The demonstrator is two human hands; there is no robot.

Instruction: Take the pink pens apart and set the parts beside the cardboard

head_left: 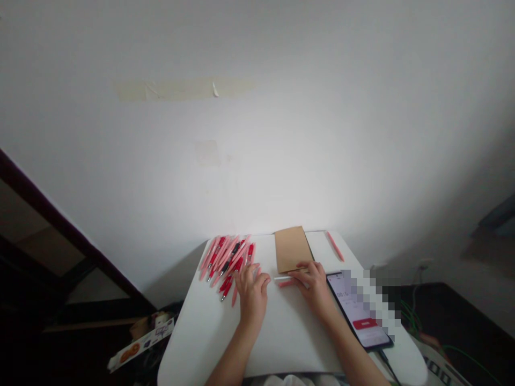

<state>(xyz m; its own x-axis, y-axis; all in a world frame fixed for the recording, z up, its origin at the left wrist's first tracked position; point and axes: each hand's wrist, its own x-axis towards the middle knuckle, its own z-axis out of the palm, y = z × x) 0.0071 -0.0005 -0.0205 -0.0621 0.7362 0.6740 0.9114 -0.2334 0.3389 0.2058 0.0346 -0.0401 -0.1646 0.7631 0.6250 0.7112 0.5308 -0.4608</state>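
Observation:
On a small white table [281, 332] lies a heap of several pink and red pens [227, 257] at the back left. My left hand [251, 292] rests at the heap's right edge, fingers curled onto the pens. My right hand [314, 281] lies flat beside a brown cardboard box [292, 248], fingers stretched toward a white refill and a pink pen part [285, 281] on the table between the hands.
A single pink pen [335, 246] lies at the back right of the table. A phone [358, 313] with a lit screen sits at the right edge, a cable running off it. A white wall stands behind. Printed packaging [140, 343] lies on the floor at left.

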